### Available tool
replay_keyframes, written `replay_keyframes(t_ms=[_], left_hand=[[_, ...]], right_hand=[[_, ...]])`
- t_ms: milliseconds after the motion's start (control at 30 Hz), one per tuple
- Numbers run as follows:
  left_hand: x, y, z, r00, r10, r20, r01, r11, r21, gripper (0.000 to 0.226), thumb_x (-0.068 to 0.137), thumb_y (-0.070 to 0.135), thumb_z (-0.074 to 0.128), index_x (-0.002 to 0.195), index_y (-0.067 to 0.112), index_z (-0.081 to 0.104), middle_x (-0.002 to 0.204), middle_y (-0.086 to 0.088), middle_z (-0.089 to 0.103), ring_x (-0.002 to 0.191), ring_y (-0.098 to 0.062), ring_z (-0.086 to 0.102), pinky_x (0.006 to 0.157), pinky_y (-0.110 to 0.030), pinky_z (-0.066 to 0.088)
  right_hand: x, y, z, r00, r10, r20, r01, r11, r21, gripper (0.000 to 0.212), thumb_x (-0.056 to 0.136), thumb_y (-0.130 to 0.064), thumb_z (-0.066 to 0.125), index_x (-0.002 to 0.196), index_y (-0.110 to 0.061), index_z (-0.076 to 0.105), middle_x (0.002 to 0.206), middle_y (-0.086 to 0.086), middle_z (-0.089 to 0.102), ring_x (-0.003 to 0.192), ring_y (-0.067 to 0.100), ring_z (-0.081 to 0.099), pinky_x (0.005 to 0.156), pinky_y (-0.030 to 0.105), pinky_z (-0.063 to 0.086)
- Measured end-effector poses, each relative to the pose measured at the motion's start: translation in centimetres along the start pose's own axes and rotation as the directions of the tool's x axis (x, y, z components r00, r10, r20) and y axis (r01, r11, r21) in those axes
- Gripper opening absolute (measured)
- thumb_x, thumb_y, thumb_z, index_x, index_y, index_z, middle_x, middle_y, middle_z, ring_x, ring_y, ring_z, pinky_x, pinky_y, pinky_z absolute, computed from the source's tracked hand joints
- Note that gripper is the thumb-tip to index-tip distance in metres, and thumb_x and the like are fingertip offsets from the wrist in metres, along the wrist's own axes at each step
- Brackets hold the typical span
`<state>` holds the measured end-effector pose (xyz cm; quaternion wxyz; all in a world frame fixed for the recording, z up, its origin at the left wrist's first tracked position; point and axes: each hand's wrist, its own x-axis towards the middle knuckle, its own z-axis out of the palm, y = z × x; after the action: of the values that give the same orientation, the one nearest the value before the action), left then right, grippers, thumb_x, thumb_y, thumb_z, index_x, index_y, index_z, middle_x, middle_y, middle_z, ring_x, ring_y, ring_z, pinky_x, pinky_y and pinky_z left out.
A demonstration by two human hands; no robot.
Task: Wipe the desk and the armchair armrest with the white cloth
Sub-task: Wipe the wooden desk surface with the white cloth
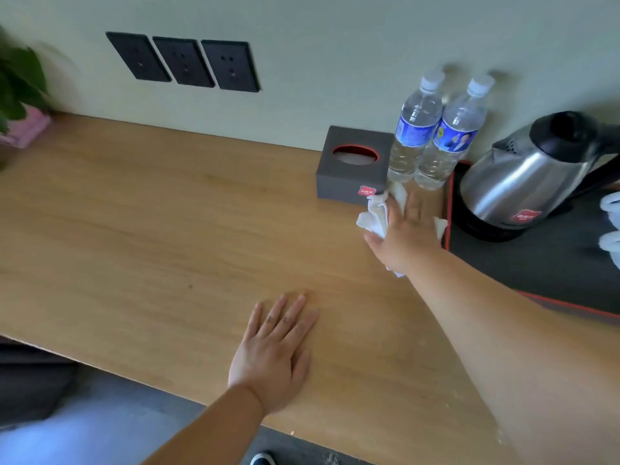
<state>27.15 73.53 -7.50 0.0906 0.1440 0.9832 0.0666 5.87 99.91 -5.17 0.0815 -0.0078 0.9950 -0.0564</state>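
Note:
The wooden desk (151, 229) runs along the wall. My right hand (407, 229) presses the crumpled white cloth (372, 218) flat on the desk, just in front of the tissue box and the bottles; cloth shows on both sides of the palm. My left hand (275, 354) lies flat on the desk near its front edge, fingers spread, holding nothing. No armchair armrest can be made out clearly.
A grey tissue box (352, 162) and two water bottles (432, 129) stand at the wall. A steel kettle (530, 176) sits on a black tray (536, 263) at right. A potted plant (20, 95) is far left. Three wall sockets (184, 62) above.

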Motion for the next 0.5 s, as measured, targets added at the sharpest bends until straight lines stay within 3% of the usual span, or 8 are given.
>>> replay_keyframes(t_ms=[67,167,233,300,400,500], left_hand=[[0.0,-0.1,0.0,1.000,-0.001,-0.010,0.002,1.000,0.015,0.066,0.102,0.047,0.041,0.164,0.039,0.018,0.174,0.009,0.011,0.161,-0.021,0.005,0.128,-0.055,0.009],[-0.1,-0.3,0.1,1.000,-0.005,-0.013,0.006,1.000,0.014,0.066,0.102,0.047,0.042,0.163,0.039,0.019,0.174,0.010,0.011,0.161,-0.021,0.004,0.128,-0.054,0.006],[-0.1,-0.3,0.3,1.000,-0.003,-0.019,0.003,1.000,0.008,0.067,0.101,0.046,0.043,0.163,0.038,0.020,0.174,0.010,0.011,0.161,-0.021,0.005,0.128,-0.054,0.006],[0.0,-0.4,0.3,1.000,-0.001,-0.022,0.001,1.000,0.004,0.067,0.100,0.045,0.044,0.163,0.037,0.023,0.174,0.010,0.013,0.161,-0.021,0.007,0.128,-0.055,0.008],[0.0,-0.3,0.3,1.000,-0.008,-0.013,0.008,1.000,0.002,0.063,0.101,0.045,0.041,0.162,0.034,0.029,0.173,0.009,0.015,0.160,-0.022,0.009,0.127,-0.056,0.010],[0.0,-0.2,0.1,1.000,-0.016,-0.010,0.016,1.000,-0.008,0.064,0.100,0.044,0.039,0.162,0.035,0.028,0.173,0.009,0.016,0.160,-0.023,0.011,0.127,-0.056,0.010]], right_hand=[[0.0,0.0,1.1,1.000,-0.004,0.001,0.004,1.000,-0.031,0.085,0.094,-0.063,0.051,0.161,-0.019,0.022,0.167,0.025,0.020,0.153,0.046,0.017,0.123,0.055,0.017],[-2.0,0.3,1.1,0.981,-0.155,-0.113,0.161,0.986,0.046,0.058,0.091,-0.038,0.063,0.143,-0.018,0.048,0.153,0.019,0.047,0.137,0.044,0.039,0.112,0.057,0.033],[-5.0,0.2,1.0,0.937,-0.319,-0.139,0.332,0.940,0.075,0.050,0.087,-0.026,0.066,0.136,-0.021,0.053,0.151,0.014,0.049,0.134,0.043,0.042,0.107,0.057,0.038],[-10.1,-0.1,1.5,0.884,-0.464,-0.053,0.467,0.876,0.125,0.056,0.084,-0.025,0.057,0.140,-0.026,0.055,0.157,0.004,0.042,0.139,0.039,0.042,0.112,0.054,0.034],[-21.5,-0.6,3.6,0.780,-0.625,0.035,0.592,0.755,0.282,0.061,0.084,-0.029,0.053,0.144,-0.032,0.058,0.167,-0.005,0.035,0.155,0.030,0.030,0.126,0.050,0.021],[-29.2,-1.1,4.4,0.589,-0.807,0.031,0.749,0.560,0.355,0.053,0.082,-0.017,0.060,0.133,-0.028,0.070,0.159,-0.003,0.050,0.147,0.026,0.045,0.118,0.050,0.038]])
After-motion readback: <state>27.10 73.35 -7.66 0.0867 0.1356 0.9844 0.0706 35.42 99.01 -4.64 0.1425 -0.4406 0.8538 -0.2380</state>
